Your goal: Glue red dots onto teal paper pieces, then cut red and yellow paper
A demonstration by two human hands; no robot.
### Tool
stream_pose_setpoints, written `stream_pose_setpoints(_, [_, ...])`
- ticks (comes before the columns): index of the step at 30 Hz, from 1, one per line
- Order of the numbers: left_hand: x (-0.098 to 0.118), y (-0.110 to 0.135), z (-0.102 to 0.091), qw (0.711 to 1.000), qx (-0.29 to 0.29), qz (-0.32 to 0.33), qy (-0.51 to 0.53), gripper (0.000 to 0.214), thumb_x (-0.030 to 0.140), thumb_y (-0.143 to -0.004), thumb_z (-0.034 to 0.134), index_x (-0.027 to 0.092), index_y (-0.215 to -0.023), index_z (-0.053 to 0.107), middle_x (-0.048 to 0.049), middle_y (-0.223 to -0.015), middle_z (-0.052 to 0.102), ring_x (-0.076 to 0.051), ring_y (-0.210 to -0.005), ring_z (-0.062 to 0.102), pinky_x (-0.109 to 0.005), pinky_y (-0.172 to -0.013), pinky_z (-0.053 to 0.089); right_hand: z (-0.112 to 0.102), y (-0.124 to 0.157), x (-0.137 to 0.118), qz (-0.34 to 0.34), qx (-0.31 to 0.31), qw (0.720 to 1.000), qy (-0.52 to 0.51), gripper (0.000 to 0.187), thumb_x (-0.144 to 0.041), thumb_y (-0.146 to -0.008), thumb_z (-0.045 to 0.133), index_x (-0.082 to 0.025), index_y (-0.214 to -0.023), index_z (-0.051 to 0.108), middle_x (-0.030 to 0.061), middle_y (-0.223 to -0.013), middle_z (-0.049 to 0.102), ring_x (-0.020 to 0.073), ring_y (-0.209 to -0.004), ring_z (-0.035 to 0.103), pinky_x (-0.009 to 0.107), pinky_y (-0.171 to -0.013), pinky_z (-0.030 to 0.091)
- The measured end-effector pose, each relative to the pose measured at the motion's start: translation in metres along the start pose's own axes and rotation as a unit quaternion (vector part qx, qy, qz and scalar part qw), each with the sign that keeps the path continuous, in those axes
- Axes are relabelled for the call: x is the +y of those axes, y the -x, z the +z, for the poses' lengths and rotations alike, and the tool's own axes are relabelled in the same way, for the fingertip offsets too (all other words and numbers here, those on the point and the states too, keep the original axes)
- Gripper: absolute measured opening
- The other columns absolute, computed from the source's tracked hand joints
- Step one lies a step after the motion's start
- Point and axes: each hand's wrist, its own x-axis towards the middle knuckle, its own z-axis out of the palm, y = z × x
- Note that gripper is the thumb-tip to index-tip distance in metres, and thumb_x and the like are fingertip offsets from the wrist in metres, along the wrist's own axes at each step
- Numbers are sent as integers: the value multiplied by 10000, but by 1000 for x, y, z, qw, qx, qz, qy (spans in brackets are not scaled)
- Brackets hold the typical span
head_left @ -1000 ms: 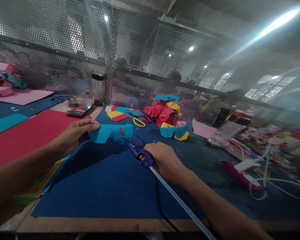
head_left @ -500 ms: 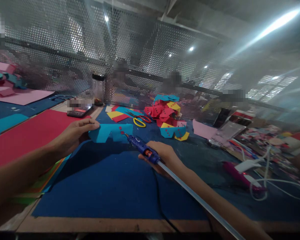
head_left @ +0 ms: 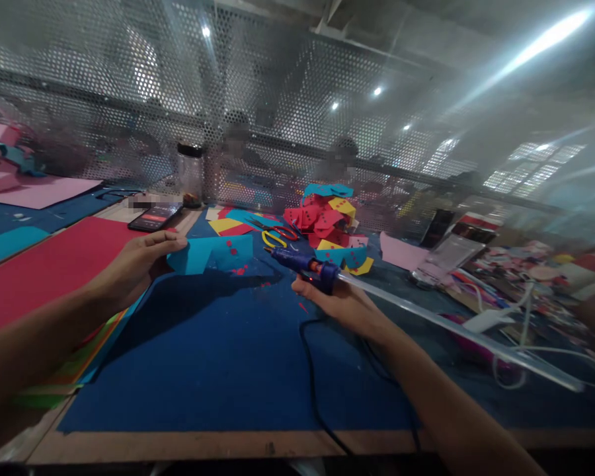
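Observation:
My left hand [head_left: 139, 264] pinches the left end of a light blue paper cutout [head_left: 213, 253] dotted with small red spots, held just above the dark blue mat [head_left: 218, 357]. My right hand [head_left: 340, 303] grips a blue glue gun [head_left: 305, 264], lifted off the mat with its nozzle pointing left, a little to the right of the cutout and not touching it. A long clear glue stick [head_left: 456, 327] juts from the gun's back toward the right. A few tiny red dots lie on the mat below the cutout.
A heap of red, yellow and blue paper pieces [head_left: 330, 228] and yellow-handled scissors [head_left: 275, 236] lie behind the gun. Red sheet [head_left: 44, 264] and phone [head_left: 155, 215] at left. A perforated metal screen [head_left: 277, 132] backs the table. Cables and clutter [head_left: 515, 304] fill the right.
My right hand lifted the glue gun off the cutout and swung it up and to the right. The left hand and cutout shifted slightly left.

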Motion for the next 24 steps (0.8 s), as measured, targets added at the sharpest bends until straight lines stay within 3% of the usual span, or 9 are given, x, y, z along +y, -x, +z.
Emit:
stream_pose_setpoints(4, [2,-2,-1,1000,17,8,7,374,396,-584,899,168,-807,704,19,-759,635,-115,-666,585,-199,-567,522,-8,-7,8,16,-68,994,84,384,-588,-892,584,-225,-955,692,31,-921,697,230,-855,621,349,-761,485])
stream_pose_setpoints(8, [2,-2,-2,1000,21,11,6,370,397,-578,900,173,-806,712,10,-795,640,-126,-701,588,-203,-582,525,-12,-10,10,47,-138,976,165,403,-577,-915,537,-206,-866,690,23,-796,685,213,-754,614,316,-691,448])
stream_pose_setpoints(11, [2,-2,-2,1000,17,7,2,376,405,-583,900,176,-814,712,2,-803,640,-136,-707,588,-209,-576,528,-12,-11,11,44,-146,971,186,414,-576,-926,520,-202,-878,692,22,-783,686,212,-751,624,307,-682,439])
stream_pose_setpoints(17, [4,-1,2,1000,29,5,5,438,426,-507,932,174,-785,704,7,-769,630,-130,-683,581,-194,-550,524,-10,-11,13,46,-143,971,185,419,-565,-892,575,-226,-1100,707,58,-989,731,262,-888,647,354,-779,480])
stream_pose_setpoints(24, [4,-1,2,999,32,3,3,399,413,-511,927,190,-771,723,10,-757,640,-127,-662,591,-200,-537,524,-9,-12,11,52,-149,969,191,413,-575,-895,554,-219,-1037,707,58,-993,733,259,-884,653,345,-771,481])
